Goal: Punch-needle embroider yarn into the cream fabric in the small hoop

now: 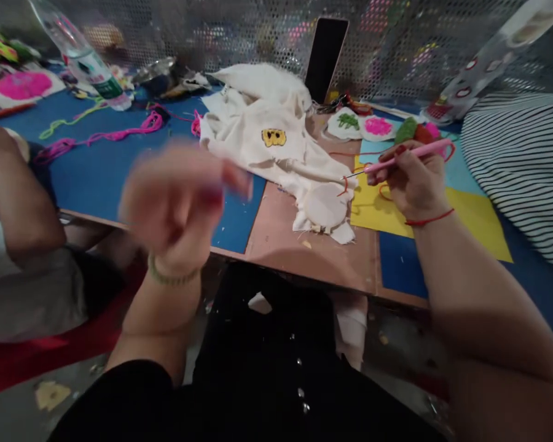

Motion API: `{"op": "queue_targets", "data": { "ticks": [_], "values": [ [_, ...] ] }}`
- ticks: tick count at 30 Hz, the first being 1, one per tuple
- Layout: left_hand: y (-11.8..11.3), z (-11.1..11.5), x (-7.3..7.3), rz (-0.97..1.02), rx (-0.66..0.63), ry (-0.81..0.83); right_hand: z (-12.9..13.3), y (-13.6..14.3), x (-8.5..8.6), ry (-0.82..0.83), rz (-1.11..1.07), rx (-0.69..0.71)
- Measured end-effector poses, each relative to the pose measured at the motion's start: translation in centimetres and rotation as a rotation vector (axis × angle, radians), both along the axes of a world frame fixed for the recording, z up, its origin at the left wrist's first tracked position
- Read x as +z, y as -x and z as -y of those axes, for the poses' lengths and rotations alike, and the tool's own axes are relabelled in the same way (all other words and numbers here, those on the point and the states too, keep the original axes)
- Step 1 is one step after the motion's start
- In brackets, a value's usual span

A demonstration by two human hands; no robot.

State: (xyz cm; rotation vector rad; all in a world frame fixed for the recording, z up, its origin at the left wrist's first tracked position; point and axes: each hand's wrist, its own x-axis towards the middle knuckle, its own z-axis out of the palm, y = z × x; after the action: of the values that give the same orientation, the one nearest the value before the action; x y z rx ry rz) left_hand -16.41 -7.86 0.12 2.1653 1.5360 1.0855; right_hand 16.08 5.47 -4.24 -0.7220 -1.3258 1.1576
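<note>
My right hand [417, 175] grips a pink punch needle [408, 156] like a pen, its metal tip pointing left. Orange yarn [345, 184] hangs from the tip and loops near my fingers. Below and left of the tip lies a small embroidery hoop [325, 205] with cream cloth stretched in it. My left hand [172, 196] is raised over the table's front edge, smeared by motion; whether its fingers hold anything I cannot tell. White cloth [244, 129] with a small yellow stitched patch [274, 137] lies bunched behind the hoop.
A phone [327, 58] leans against the perforated metal panel. A water bottle [92, 67] stands back left, near pink yarn [115, 134]. Yellow sheet [474, 218] and striped fabric [525, 172] lie right. Another person's arm [21, 190] is at far left.
</note>
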Motion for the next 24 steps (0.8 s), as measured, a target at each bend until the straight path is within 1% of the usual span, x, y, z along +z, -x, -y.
{"op": "queue_targets", "data": {
  "ticks": [1, 2, 3, 4, 5, 6, 7, 8, 9, 10, 11, 12, 13, 15, 19, 21, 24],
  "values": [
    [0.2, 3.1, -1.7, 0.052, -0.223, 0.079, 0.0, 0.0, 0.0, 0.001, 0.009, 0.001],
    [0.3, 5.9, -3.8, 0.086, -0.425, 0.175, 0.0, 0.1, 0.0, 0.006, 0.021, 0.003],
    [0.2, 8.2, -6.5, 0.046, -0.560, 0.385, 0.1, 0.1, 0.0, 0.011, 0.032, 0.003],
    [-0.1, 10.1, -9.4, -0.015, -0.536, 0.598, 0.1, 0.1, 0.0, 0.015, 0.039, 0.003],
    [-0.4, 11.4, -12.4, -0.080, -0.432, 0.729, 0.1, 0.1, 0.0, 0.018, 0.043, 0.002],
    [-0.8, 12.4, -15.4, -0.175, -0.331, 0.785, 0.0, 0.1, 0.0, 0.018, 0.045, 0.001],
    [-1.2, 13.0, -18.3, -0.290, -0.273, 0.820, 0.0, 0.1, 0.0, 0.014, 0.046, -0.004],
    [-1.6, 13.3, -20.8, -0.383, -0.245, 0.849, -0.1, 0.1, 0.0, 0.010, 0.042, -0.014],
    [-1.9, 13.5, -22.8, -0.419, -0.218, 0.864, -0.1, 0.1, -0.1, 0.006, 0.040, -0.022],
    [-2.2, 13.4, -24.4, -0.402, -0.193, 0.873, -0.2, 0.0, -0.1, 0.003, 0.037, -0.029],
    [-2.5, 13.1, -25.6, -0.391, -0.193, 0.884, -0.2, 0.0, -0.1, 0.001, 0.034, -0.033],
    [-2.8, 12.7, -26.2, -0.373, -0.197, 0.892, -0.3, -0.1, -0.1, 0.001, 0.030, -0.034],
    [-3.0, 12.1, -26.6, -0.343, -0.198, 0.893, -0.4, -0.1, -0.1, 0.006, 0.026, -0.032],
    [-3.3, 10.6, -26.6, -0.278, -0.170, 0.877, -0.5, -0.2, -0.1, 0.020, 0.022, -0.025],
    [-2.7, 7.8, -26.0, -0.161, 0.015, 0.800, -0.7, -0.3, -0.2, 0.015, 0.030, -0.028],
    [-2.0, 6.9, -26.1, -0.132, 0.103, 0.762, -0.7, -0.4, -0.2, 0.007, 0.018, -0.024],
    [-1.3, 6.3, -26.5, -0.120, 0.178, 0.744, -0.8, -0.4, -0.3, 0.012, -0.006, 0.000]
  ]
}}
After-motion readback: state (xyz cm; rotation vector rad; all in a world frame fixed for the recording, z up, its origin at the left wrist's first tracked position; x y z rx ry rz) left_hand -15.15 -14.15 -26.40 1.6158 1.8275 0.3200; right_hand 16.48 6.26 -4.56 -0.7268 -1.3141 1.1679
